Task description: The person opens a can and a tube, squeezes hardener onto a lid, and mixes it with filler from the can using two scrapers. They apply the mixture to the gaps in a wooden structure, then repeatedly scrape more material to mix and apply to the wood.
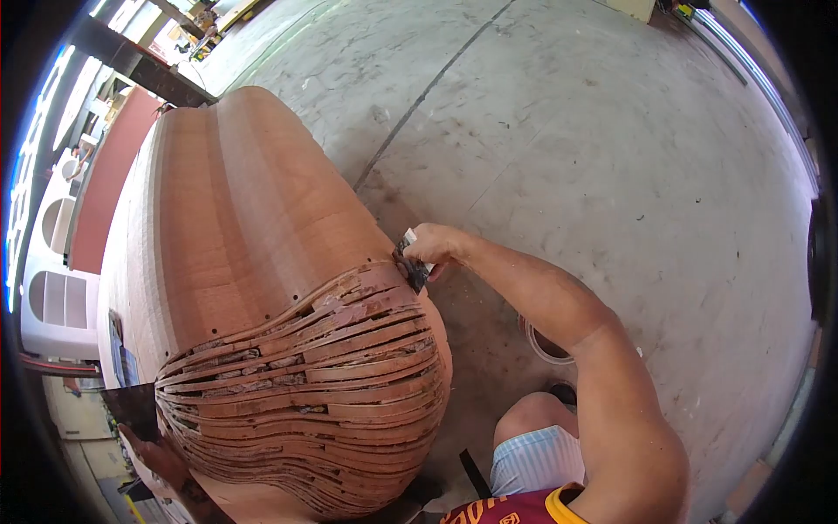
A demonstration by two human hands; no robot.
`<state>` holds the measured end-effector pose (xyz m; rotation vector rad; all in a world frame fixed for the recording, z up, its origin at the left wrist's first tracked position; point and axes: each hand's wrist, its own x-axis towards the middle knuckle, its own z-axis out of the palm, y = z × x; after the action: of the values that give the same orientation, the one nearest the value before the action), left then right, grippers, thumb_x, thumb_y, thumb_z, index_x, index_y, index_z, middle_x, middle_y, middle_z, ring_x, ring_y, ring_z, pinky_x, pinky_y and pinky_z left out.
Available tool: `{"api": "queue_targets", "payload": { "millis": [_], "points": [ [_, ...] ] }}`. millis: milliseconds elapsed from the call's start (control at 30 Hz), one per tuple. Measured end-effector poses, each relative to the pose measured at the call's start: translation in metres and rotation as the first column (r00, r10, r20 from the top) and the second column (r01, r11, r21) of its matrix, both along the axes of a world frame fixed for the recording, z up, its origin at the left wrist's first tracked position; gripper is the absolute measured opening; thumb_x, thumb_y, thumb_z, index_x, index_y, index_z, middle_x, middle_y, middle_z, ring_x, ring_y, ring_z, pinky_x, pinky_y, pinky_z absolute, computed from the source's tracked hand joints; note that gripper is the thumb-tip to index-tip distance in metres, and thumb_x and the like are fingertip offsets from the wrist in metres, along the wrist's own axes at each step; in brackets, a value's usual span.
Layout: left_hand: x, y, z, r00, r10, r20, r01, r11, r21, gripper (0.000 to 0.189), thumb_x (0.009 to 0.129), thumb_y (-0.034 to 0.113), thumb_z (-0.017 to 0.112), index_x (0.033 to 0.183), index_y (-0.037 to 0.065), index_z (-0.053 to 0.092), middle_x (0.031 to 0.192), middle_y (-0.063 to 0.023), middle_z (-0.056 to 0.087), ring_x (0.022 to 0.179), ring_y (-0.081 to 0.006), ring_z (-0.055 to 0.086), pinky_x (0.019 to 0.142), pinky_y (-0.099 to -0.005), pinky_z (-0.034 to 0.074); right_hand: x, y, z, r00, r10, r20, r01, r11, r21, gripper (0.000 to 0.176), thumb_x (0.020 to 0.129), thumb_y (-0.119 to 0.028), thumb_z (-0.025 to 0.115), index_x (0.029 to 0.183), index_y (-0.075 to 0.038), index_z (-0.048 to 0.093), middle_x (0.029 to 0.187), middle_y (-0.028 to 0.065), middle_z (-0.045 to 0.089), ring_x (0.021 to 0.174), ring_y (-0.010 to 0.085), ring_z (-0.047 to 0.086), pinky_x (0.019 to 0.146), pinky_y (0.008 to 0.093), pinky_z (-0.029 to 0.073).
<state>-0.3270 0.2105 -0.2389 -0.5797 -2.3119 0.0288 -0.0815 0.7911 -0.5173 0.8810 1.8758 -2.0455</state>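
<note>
A large curved wooden form (271, 192) fills the left half of the head view. Its near end is built of narrow bent wood strips (349, 367) with dark gaps between them. At the form's right edge, where smooth skin meets strips, my right hand (436, 245) grips a flat scraper (412, 269) smeared with dark paste. The scraper's blade touches or nearly touches the wood. Low on the left, my left hand (155, 454) is closed around a dark flat plate (129, 412) beside the strips; part of that hand is in shadow.
A round tub (548, 348) stands on the grey concrete floor (663, 201), partly behind my right forearm. Pale panels with arched openings (61, 299) and a reddish board (112, 188) stand left of the form. A dark beam (140, 63) lies beyond its far end.
</note>
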Motion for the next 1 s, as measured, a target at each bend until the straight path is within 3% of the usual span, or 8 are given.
{"api": "queue_targets", "payload": {
  "millis": [200, 367, 433, 567, 633, 700, 767, 1000],
  "points": [
    [-0.003, -0.012, -0.005, 0.993, -0.110, -0.040, 0.107, 0.991, -0.075, 0.087, 0.079, -0.011, 0.062, 0.157, -0.007, 0.024, 0.159, -0.0268, 0.036, 0.142, -0.0381, 0.042, 0.116, -0.0411, 0.033, -0.023, -0.014, 0.019, 0.995, 0.103, 0.008, -0.103, 0.986, 0.128, 0.028, 0.085, -0.013, 0.061, 0.096, 0.011, 0.068, 0.092, 0.0204, 0.072, 0.077, 0.0302, 0.075, 0.060, 0.0407, 0.065],
    [-0.001, -0.007, -0.006, 0.991, -0.130, -0.018, 0.129, 0.991, -0.028, 0.093, 0.076, -0.011, 0.063, 0.158, -0.006, 0.021, 0.159, -0.0259, 0.035, 0.139, -0.0376, 0.044, 0.113, -0.0404, 0.036, -0.016, -0.039, 0.110, 0.971, 0.240, 0.006, -0.220, 0.878, 0.425, 0.028, 0.083, -0.016, 0.060, 0.094, 0.008, 0.070, 0.084, 0.0222, 0.072, 0.071, 0.0290, 0.074, 0.058, 0.0372, 0.062],
    [0.005, 0.002, -0.001, 0.996, 0.020, 0.085, -0.024, 0.999, 0.047, 0.081, 0.083, -0.008, 0.053, 0.158, -0.007, 0.023, 0.155, -0.0288, 0.040, 0.136, -0.0367, 0.048, 0.114, -0.0380, 0.036, -0.015, -0.044, 0.133, 0.962, 0.270, 0.044, -0.252, 0.813, 0.526, 0.029, 0.083, -0.018, 0.061, 0.094, 0.008, 0.070, 0.083, 0.0225, 0.072, 0.067, 0.0292, 0.073, 0.056, 0.0360, 0.060],
    [0.012, 0.015, -0.004, 0.999, -0.002, -0.046, 0.003, 1.000, 0.004, 0.074, 0.085, -0.008, 0.049, 0.155, -0.011, 0.026, 0.154, -0.0313, 0.040, 0.135, -0.0375, 0.050, 0.115, -0.0360, 0.037, 0.001, -0.021, 0.129, 0.989, 0.110, -0.099, -0.054, 0.892, 0.449, 0.031, 0.084, -0.020, 0.062, 0.097, 0.006, 0.071, 0.081, 0.0188, 0.072, 0.069, 0.0278, 0.074, 0.055, 0.0378, 0.059],
    [0.017, 0.020, 0.003, 0.985, 0.153, 0.079, -0.152, 0.988, -0.019, 0.071, 0.086, -0.006, 0.050, 0.154, -0.013, 0.027, 0.155, -0.0313, 0.039, 0.138, -0.0379, 0.048, 0.116, -0.0372, 0.037, 0.013, -0.001, 0.096, 0.993, 0.034, -0.116, 0.006, 0.944, 0.330, 0.033, 0.086, -0.019, 0.063, 0.103, 0.009, 0.070, 0.083, 0.0180, 0.072, 0.072, 0.0289, 0.074, 0.057, 0.0404, 0.062],
    [0.010, 0.012, 0.003, 0.993, 0.114, 0.031, -0.112, 0.991, -0.072, 0.074, 0.085, -0.008, 0.052, 0.155, -0.012, 0.026, 0.156, -0.0300, 0.038, 0.138, -0.0373, 0.047, 0.115, -0.0376, 0.037, 0.014, 0.006, 0.038, 0.995, -0.038, -0.092, 0.057, 0.976, 0.212, 0.032, 0.088, -0.021, 0.062, 0.102, 0.007, 0.069, 0.087, 0.0170, 0.072, 0.075, 0.0287, 0.074, 0.056, 0.0410, 0.063],
    [-0.015, -0.019, -0.008, 0.977, -0.144, -0.159, 0.115, 0.977, -0.178, 0.084, 0.081, -0.012, 0.056, 0.158, -0.008, 0.022, 0.157, -0.0275, 0.038, 0.138, -0.0355, 0.047, 0.114, -0.0372, 0.036, 0.015, 0.004, 0.000, 0.993, -0.093, -0.068, 0.100, 0.987, 0.123, 0.031, 0.089, -0.022, 0.062, 0.101, 0.006, 0.070, 0.091, 0.0168, 0.071, 0.078, 0.0288, 0.073, 0.057, 0.0415, 0.065],
    [-0.006, -0.012, 0.000, 0.994, 0.058, 0.095, -0.058, 0.998, -0.004, 0.071, 0.086, -0.007, 0.048, 0.153, -0.014, 0.026, 0.159, -0.0287, 0.034, 0.142, -0.0372, 0.043, 0.117, -0.0372, 0.034, 0.019, -0.005, -0.023, 0.991, -0.133, 0.000, 0.132, 0.990, -0.056, 0.026, 0.089, -0.018, 0.063, 0.099, 0.005, 0.070, 0.098, 0.0156, 0.071, 0.084, 0.0287, 0.073, 0.059, 0.0420, 0.066]
  ]
}}
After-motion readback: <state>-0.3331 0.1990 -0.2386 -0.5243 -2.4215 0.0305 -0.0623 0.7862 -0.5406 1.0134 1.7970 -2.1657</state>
